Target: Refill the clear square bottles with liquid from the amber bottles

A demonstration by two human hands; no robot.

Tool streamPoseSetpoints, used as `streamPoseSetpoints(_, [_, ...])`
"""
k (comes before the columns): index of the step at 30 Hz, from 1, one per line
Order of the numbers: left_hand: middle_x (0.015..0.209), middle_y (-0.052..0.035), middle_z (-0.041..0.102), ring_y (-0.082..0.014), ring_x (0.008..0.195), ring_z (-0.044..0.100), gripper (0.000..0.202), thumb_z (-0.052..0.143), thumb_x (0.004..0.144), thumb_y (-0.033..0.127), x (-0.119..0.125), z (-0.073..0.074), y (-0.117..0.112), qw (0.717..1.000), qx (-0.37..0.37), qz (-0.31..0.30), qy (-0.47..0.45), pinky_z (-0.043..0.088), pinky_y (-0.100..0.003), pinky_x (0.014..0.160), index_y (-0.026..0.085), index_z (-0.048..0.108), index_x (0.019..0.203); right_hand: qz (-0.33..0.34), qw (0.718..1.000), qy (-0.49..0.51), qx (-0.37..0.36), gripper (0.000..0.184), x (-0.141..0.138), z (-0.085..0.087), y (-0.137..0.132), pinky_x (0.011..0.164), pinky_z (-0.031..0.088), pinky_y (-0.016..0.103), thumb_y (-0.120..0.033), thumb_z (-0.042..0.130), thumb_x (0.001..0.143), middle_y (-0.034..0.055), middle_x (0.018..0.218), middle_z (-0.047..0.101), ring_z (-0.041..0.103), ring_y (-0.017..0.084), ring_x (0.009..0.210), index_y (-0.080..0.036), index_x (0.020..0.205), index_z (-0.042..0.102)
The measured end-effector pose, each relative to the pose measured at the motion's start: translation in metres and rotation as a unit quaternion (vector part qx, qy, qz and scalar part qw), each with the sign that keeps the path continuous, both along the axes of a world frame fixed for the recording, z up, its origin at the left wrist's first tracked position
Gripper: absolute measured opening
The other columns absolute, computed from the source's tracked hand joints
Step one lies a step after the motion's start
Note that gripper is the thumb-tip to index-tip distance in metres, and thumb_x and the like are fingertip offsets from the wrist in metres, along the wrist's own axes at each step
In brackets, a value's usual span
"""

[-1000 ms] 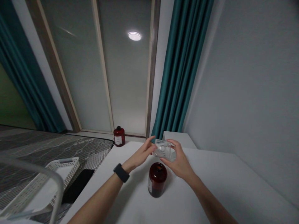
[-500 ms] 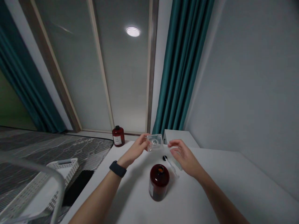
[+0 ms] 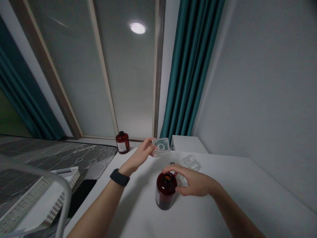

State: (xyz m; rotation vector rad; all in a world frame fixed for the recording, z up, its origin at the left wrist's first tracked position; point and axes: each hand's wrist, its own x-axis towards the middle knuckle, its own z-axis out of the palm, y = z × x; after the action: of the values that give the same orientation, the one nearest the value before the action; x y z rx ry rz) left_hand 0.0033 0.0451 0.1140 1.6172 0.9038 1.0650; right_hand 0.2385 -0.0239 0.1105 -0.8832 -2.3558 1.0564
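My left hand (image 3: pixel 143 151) pinches a clear, square-sided bottle (image 3: pixel 161 151) by its left side, tilted above the table's far edge, its round mouth showing. Nearer to me, a dark red see-through bottle (image 3: pixel 166 198) with a pale label stands upright and uncapped. Around its shoulder curve the fingers of my right hand (image 3: pixel 190 180), with the thumb at its right side. Behind that hand, a small black piece (image 3: pixel 172 163) is mostly hidden. A clear, crumpled-looking plastic thing (image 3: pixel 190 162) lies to the right.
Another dark red bottle (image 3: pixel 122 142), with a black cap, stands at the far left corner of the white table (image 3: pixel 198 215). A white basket (image 3: pixel 64 170) is on the left, behind a pale curved bar (image 3: pixel 66 195). Beyond the table stands a white cabinet (image 3: pixel 189 143).
My right hand has come down and left onto the uncapped bottle. The clear crumpled thing now lies on the table to the right. My left hand still holds the clear bottle.
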Motion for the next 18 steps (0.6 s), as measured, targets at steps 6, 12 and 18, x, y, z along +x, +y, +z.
streamPoseSetpoints(6, [0.109,-0.0073,0.065,-0.0234,0.096,0.062,0.042,0.054,0.088,0.038,-0.005,-0.001,0.003,1.0,0.019,0.012,0.016,0.051,-0.036,0.081,0.019,0.052,0.125,-0.037,0.998,0.013,0.041,0.064,-0.014,-0.003,-0.011,0.105,0.046,0.044,-0.009,0.069,0.071,0.0049,0.122,0.057,0.059,0.025,0.115,-0.029,0.13,0.057])
streamPoseSetpoints(12, [0.11,-0.0073,0.065,-0.0226,0.095,0.062,0.041,0.055,0.09,0.038,-0.006,-0.003,0.004,0.999,0.031,0.011,0.015,0.05,-0.036,0.082,0.019,0.051,0.126,-0.177,0.978,-0.057,0.092,0.043,-0.035,-0.012,-0.017,0.095,0.048,0.046,-0.024,0.079,0.07,0.0053,0.109,0.054,0.055,0.028,0.108,-0.023,0.107,0.057])
streamPoseSetpoints(18, [0.101,-0.0052,0.063,-0.0216,0.09,0.06,0.041,0.055,0.091,0.037,-0.006,-0.003,0.004,0.998,0.047,0.008,0.03,0.05,-0.037,0.082,0.019,0.05,0.127,-0.321,0.927,-0.084,0.173,0.041,-0.049,-0.029,-0.011,0.083,0.048,0.047,-0.033,0.08,0.068,0.0067,0.099,0.054,0.054,0.031,0.098,-0.022,0.09,0.048])
